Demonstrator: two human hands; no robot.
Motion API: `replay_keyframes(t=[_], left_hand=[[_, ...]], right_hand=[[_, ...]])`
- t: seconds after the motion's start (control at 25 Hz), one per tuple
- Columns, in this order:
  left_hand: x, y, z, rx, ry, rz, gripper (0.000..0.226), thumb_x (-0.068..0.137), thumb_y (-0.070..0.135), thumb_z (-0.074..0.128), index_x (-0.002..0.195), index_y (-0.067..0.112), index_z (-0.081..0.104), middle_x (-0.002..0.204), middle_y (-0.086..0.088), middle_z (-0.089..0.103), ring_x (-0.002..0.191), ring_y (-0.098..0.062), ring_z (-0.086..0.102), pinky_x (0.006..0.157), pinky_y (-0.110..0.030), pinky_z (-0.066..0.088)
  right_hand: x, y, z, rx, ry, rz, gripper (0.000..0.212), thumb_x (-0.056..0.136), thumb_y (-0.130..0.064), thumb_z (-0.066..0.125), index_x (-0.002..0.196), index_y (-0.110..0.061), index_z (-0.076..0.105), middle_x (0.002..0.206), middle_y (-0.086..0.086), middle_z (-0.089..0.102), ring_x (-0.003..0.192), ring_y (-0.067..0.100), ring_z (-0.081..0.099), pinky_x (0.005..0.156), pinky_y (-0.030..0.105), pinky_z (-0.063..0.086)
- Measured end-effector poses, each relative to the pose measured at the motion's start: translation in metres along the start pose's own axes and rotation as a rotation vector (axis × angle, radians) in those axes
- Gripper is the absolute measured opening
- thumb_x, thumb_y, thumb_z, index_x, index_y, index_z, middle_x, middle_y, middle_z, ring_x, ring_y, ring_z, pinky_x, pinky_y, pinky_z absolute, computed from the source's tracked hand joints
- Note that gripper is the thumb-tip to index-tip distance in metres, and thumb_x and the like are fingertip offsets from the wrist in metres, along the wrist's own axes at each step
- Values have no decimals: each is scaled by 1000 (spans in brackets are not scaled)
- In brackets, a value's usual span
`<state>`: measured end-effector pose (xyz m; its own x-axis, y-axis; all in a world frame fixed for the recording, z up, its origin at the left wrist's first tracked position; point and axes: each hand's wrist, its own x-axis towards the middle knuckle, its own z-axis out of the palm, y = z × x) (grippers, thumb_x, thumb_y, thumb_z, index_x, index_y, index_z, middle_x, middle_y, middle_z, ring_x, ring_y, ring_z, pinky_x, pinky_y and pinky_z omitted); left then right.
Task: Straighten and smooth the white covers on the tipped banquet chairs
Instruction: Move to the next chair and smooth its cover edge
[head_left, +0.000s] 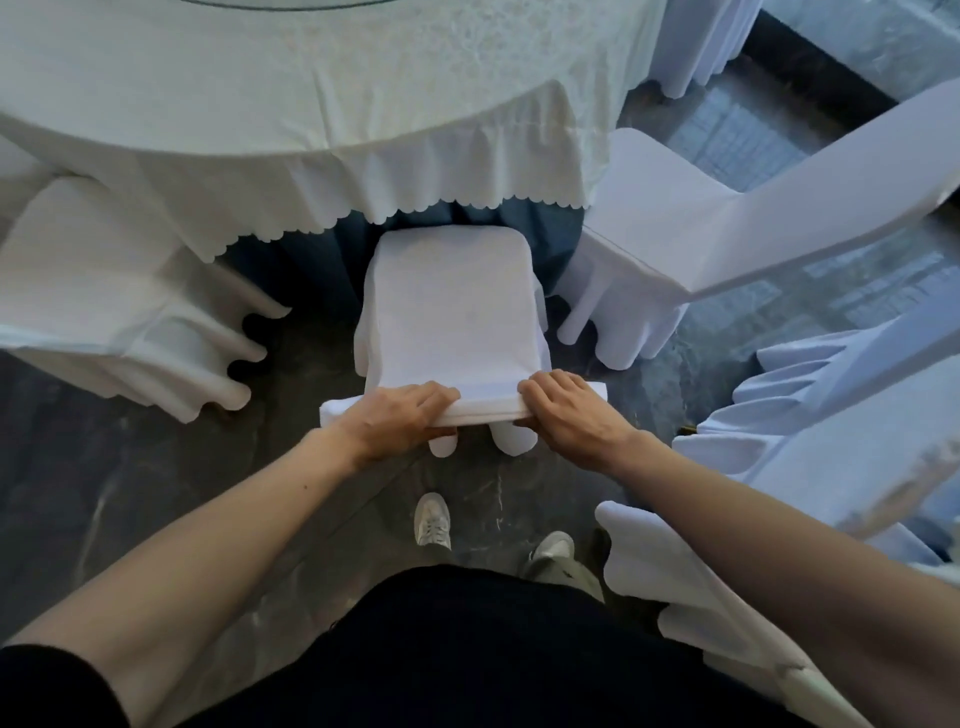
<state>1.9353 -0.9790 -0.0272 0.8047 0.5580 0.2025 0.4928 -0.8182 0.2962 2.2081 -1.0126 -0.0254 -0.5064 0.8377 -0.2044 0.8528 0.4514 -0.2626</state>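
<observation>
A banquet chair in a white cover (452, 306) stands right in front of me, its seat pointing under the table. My left hand (400, 421) grips the top edge of the backrest on the left, fingers curled over the cloth. My right hand (566, 410) grips the same top edge on the right. The cover lies fairly flat over the seat, with loose folds hanging at the sides and below my hands.
A round table with a scalloped pale cloth (322, 119) fills the top. White-covered chairs stand at the left (104, 291) and the right (675, 228); another lies at the lower right (691, 587). More covered chairs are at the right edge (831, 395). The floor is dark marble (119, 467).
</observation>
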Motion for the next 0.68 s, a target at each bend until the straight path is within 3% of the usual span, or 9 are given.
replay_keyframes(t=[0.16,0.28,0.48,0.68], left_hand=[[-6,-25,-11,61,20,-67,33,88,31,59,111,13,43,86,-10,67,58,-28,65,39,-37,52],[-6,-47,-19,109,-28,-141,37,84,26,68,110,14,44,81,-8,65,52,-26,62,40,-30,44],[7,-88,-25,-16,-135,-302,32,94,34,55,119,21,38,96,-7,61,70,-26,59,60,-32,42],[8,-105,-30,-24,-149,-338,32,95,41,48,119,23,38,98,-5,59,75,-23,55,62,-34,41]], right_hand=[[31,-8,0,-28,13,-16,21,97,-23,52,111,-7,50,102,11,56,88,32,52,86,44,44],[58,-13,-7,-5,23,10,28,100,-30,45,113,-6,49,104,12,54,89,32,50,83,40,40],[98,-9,-23,-14,4,59,32,102,-37,37,115,-8,43,104,10,50,87,29,48,80,40,39],[116,-12,-29,-17,-21,81,31,102,-37,37,116,-9,41,106,9,51,88,27,49,83,42,43]])
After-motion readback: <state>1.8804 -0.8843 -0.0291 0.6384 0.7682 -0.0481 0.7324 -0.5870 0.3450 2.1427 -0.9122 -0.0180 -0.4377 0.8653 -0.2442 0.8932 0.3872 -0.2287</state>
